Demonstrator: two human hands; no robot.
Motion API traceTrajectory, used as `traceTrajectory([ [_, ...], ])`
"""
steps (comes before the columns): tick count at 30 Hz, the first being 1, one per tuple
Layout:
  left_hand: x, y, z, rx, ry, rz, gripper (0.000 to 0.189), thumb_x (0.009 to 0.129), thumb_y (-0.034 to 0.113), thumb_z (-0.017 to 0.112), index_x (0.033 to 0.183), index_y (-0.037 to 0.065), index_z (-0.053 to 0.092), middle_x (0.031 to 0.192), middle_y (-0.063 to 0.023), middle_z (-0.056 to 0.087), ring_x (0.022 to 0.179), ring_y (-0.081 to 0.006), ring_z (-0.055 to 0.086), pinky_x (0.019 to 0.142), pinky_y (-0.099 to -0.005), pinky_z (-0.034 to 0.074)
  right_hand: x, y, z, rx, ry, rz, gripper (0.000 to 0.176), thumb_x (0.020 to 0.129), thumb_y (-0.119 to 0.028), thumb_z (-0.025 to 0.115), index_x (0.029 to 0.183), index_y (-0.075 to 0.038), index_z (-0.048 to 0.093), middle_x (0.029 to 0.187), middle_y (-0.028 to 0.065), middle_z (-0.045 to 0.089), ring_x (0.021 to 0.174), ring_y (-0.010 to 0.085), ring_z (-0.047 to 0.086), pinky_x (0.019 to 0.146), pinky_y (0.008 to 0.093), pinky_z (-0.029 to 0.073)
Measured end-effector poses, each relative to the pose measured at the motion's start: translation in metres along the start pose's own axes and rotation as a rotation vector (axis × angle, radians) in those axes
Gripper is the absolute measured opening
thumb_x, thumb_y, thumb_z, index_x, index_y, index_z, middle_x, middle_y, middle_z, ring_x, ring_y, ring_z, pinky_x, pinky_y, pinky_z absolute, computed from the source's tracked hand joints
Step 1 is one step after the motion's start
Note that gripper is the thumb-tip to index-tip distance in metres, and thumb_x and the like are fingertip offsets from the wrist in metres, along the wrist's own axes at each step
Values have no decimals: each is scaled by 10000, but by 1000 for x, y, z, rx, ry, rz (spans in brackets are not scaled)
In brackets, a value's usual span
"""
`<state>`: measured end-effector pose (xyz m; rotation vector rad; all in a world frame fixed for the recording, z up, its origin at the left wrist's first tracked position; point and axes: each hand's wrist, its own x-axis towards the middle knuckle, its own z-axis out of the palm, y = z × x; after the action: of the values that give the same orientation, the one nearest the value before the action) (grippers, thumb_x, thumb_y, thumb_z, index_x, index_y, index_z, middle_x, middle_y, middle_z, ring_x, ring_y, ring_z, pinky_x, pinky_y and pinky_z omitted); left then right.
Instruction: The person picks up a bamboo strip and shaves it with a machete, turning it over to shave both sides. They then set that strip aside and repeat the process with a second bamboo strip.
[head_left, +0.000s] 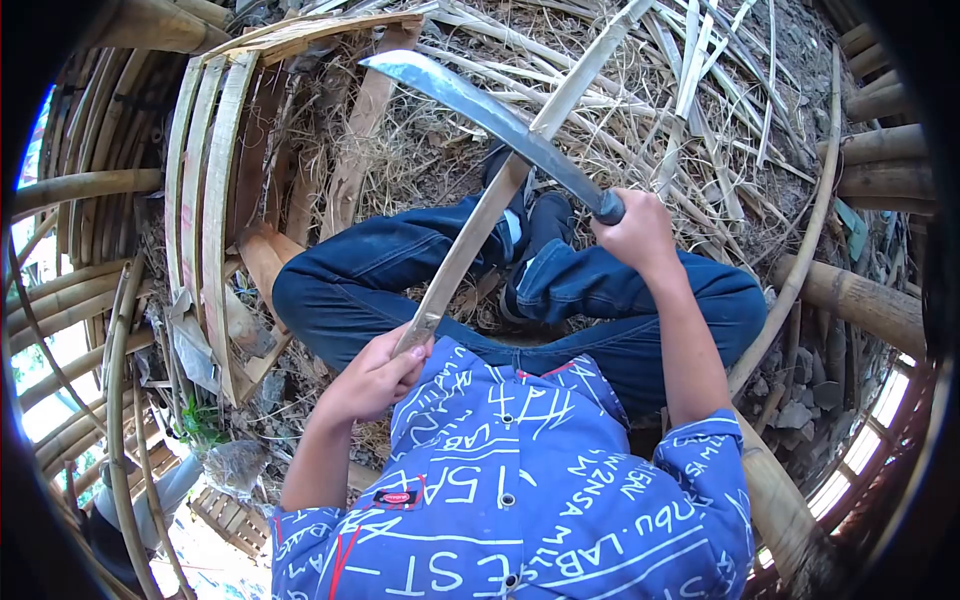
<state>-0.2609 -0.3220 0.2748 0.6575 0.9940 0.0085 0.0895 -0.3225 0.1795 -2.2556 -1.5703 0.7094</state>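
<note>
The left hand was closed on the near end of the wooden strip, which slanted away between the legs; the right hand, well apart, gripped the curved knife, its blade across the strip.

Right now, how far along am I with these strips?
Partway, it seems. The loose strips ahead look already split. Your left hand holds one long strip, with the knife in your right hand across it. That one looks left to finish; whether more wait after it, I can't tell.
</note>
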Motion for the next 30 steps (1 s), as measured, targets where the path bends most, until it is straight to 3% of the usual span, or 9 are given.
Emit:
traceTrajectory([
  [6,-12,6,-6,7,-55,-85,104,1003,165,432,993,64,457,630,64,319,498,-32,251,431,-207,213,-4,19,-12,-106,45,-78,230,640,-288,703,807,-130,704,715,149,670,725,357,658,684,451,526],
  [8,-15,6,-10,17,-74,-98,113,1005,171,432,994,62,461,633,66,321,500,-33,251,434,-208,215,-5,19,-20,-186,76,-150,216,630,-246,716,767,-86,668,678,177,633,690,383,628,653,457,505],
  [10,-18,4,-13,61,-92,-87,221,983,271,493,986,54,449,622,56,331,480,-26,266,417,-203,213,-7,20,-27,-180,81,-168,213,629,-246,719,764,-89,668,674,172,631,682,378,626,650,456,502],
  [19,-17,-3,-25,89,-102,-78,318,962,354,542,994,50,453,624,56,352,478,-27,286,414,-208,213,-7,31,-44,-250,108,-253,215,591,-260,718,752,-128,668,651,130,640,662,332,647,631,440,508],
  [30,-9,-23,-17,-4,-174,-102,173,993,227,465,1016,55,467,666,58,351,531,-35,291,456,-210,247,-12,28,-50,-252,158,-331,195,604,-238,709,726,-104,639,651,123,634,658,319,647,592,433,498],
])
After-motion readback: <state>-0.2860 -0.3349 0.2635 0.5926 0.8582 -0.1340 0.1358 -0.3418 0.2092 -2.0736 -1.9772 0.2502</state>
